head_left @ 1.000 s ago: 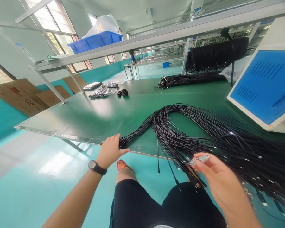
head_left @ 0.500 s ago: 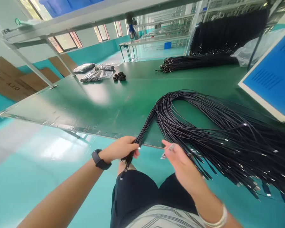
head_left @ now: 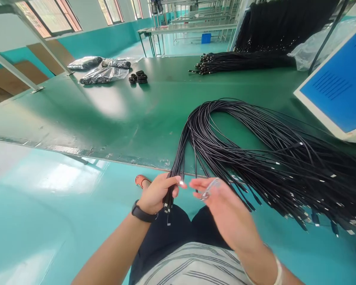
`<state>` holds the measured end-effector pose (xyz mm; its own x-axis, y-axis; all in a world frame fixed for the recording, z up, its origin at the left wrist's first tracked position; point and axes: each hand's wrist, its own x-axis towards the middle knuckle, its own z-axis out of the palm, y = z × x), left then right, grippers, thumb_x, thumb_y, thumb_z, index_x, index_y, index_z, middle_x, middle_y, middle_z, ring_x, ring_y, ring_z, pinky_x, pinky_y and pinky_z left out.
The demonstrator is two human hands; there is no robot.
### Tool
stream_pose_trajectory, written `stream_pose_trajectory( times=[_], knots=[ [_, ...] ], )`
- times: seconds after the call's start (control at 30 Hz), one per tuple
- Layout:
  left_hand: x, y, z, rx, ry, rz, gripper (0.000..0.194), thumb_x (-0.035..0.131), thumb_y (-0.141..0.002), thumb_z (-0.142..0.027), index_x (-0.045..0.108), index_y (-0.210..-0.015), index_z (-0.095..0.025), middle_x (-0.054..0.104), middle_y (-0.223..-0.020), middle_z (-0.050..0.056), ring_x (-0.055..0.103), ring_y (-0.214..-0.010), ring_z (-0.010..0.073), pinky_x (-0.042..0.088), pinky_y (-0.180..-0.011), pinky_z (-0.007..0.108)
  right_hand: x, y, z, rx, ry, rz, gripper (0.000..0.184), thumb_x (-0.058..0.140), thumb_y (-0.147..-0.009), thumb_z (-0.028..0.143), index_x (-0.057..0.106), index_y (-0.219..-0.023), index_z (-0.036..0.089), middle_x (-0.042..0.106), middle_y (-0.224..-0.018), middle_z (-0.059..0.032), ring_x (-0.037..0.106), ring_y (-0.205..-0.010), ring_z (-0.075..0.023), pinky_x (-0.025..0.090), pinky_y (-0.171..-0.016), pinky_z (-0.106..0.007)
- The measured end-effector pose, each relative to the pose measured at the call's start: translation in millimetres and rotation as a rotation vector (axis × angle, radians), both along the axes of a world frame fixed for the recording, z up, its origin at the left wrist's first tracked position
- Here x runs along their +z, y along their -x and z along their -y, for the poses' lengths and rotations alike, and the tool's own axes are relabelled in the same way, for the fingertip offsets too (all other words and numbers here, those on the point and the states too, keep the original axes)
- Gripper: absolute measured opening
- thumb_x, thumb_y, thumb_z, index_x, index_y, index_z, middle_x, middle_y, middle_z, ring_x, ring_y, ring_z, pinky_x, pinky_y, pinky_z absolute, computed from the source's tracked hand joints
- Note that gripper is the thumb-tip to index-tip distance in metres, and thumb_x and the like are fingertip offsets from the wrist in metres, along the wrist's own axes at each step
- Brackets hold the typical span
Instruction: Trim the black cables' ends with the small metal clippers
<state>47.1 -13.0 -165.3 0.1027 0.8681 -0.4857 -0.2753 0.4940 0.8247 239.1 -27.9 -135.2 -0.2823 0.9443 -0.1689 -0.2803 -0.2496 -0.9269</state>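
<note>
My left hand (head_left: 158,193), with a black watch on the wrist, is closed round a small bunch of black cables (head_left: 169,194) whose plug ends hang down over my lap. One silver plug tip sticks out at its thumb. My right hand (head_left: 222,202) is just to the right, pinching a small clear plastic piece (head_left: 209,189) between its fingertips, close to that plug tip. The bunch runs up into a big loop of black cables (head_left: 255,146) spread over the green table (head_left: 130,118), with many plug ends hanging off the near edge at the right.
A blue and white machine box (head_left: 338,95) stands at the table's right. Another cable bundle (head_left: 240,61) lies at the back, with shiny plastic bags (head_left: 102,73) and small black rolls (head_left: 139,77) at the back left. Teal floor lies below the table edge.
My left hand took a bunch of cables from the table edge and pulled it down over my lap. My right hand moved left with the clear piece, up to the left hand. The view tilted down.
</note>
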Motion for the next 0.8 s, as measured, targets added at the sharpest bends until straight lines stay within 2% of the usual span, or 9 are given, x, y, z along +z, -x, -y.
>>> stream_pose_trajectory(
  times=[0.07,0.17,0.23,0.3,0.4,0.47,0.63,0.8],
  knots=[
    [0.2,-4.3,-0.3,0.0,0.003,0.085,0.03,0.066,-0.081,-0.036,0.063,-0.065,-0.01,0.048,-0.049,-0.004,0.036,-0.041,0.0033,0.033,-0.044,0.017,-6.8,11.1,-0.8,0.019,0.004,0.015,0.027,0.053,-0.095,0.045,0.07,-0.102,0.025,0.067,-0.115,-0.0074,0.059,-0.111,-0.025,0.046,-0.096,-0.043],
    [5.7,-11.2,-0.9,0.027,0.002,0.166,0.026,0.064,-0.082,-0.035,0.066,-0.074,-0.01,0.054,-0.062,-0.002,0.031,-0.041,0.0009,0.034,-0.045,0.017,-6.9,14.4,-14.2,-0.046,-0.01,0.029,0.021,0.06,-0.091,0.044,0.069,-0.097,0.027,0.068,-0.1,-0.0012,0.061,-0.094,-0.0165,0.049,-0.085,-0.03],
    [11.7,-15.2,-1.9,0.04,-0.001,0.175,0.025,0.064,-0.084,-0.036,0.068,-0.085,-0.011,0.056,-0.065,-0.002,0.033,-0.041,0.0008,0.035,-0.044,0.017,-1.1,11.2,-28.1,-0.086,-0.007,0.03,0.016,0.068,-0.087,0.04,0.069,-0.097,0.027,0.067,-0.086,0.002,0.06,-0.079,-0.012,0.049,-0.075,-0.025],
    [17.9,-18.0,-3.8,0.04,-0.01,0.154,0.024,0.066,-0.085,-0.035,0.068,-0.089,-0.012,0.061,-0.067,0.0,0.042,-0.041,0.0023,0.036,-0.043,0.016,5.8,8.5,-41.3,-0.099,0.003,0.022,0.02,0.075,-0.082,0.034,0.07,-0.1,0.026,0.068,-0.08,0.0027,0.06,-0.071,-0.0103,0.05,-0.071,-0.022],
    [24.8,-20.3,-7.6,0.018,-0.027,0.113,0.02,0.069,-0.084,-0.032,0.066,-0.087,-0.013,0.071,-0.075,0.006,0.064,-0.056,0.0104,0.046,-0.049,0.018,10.8,9.9,-53.7,-0.115,0.018,-0.003,0.023,0.078,-0.079,0.027,0.071,-0.1,0.025,0.071,-0.083,0.0014,0.064,-0.075,-0.0105,0.052,-0.073,-0.021],
    [27.6,-21.3,-10.1,0.0,-0.056,0.087,0.019,0.069,-0.085,-0.031,0.065,-0.091,-0.014,0.074,-0.08,0.007,0.07,-0.065,0.0143,0.051,-0.054,0.019,9.3,13.1,-56.9,-0.127,0.029,-0.015,0.019,0.078,-0.079,0.026,0.071,-0.095,0.024,0.073,-0.086,0.0007,0.067,-0.079,-0.0118,0.053,-0.076,-0.022],
    [31.6,-25.0,-16.0,-0.007,-0.137,0.048,0.013,0.066,-0.087,-0.026,0.064,-0.091,-0.014,0.074,-0.078,0.004,0.068,-0.056,0.0107,0.049,-0.05,0.017,2.1,18.2,-58.6,-0.135,0.09,-0.047,0.013,0.074,-0.083,0.03,0.068,-0.091,0.023,0.076,-0.088,-0.0026,0.071,-0.082,-0.017,0.057,-0.076,-0.029],
    [34.8,-29.5,-21.6,-0.008,-0.135,0.021,0.01,0.066,-0.086,-0.023,0.065,-0.083,-0.013,0.071,-0.07,0.002,0.066,-0.054,0.0106,0.049,-0.052,0.018,4.5,19.2,-62.3,-0.182,0.163,-0.09,0.012,0.075,-0.083,0.028,0.067,-0.09,0.023,0.075,-0.084,0.0005,0.073,-0.085,-0.018,0.06,-0.076,-0.029]
  ],
)
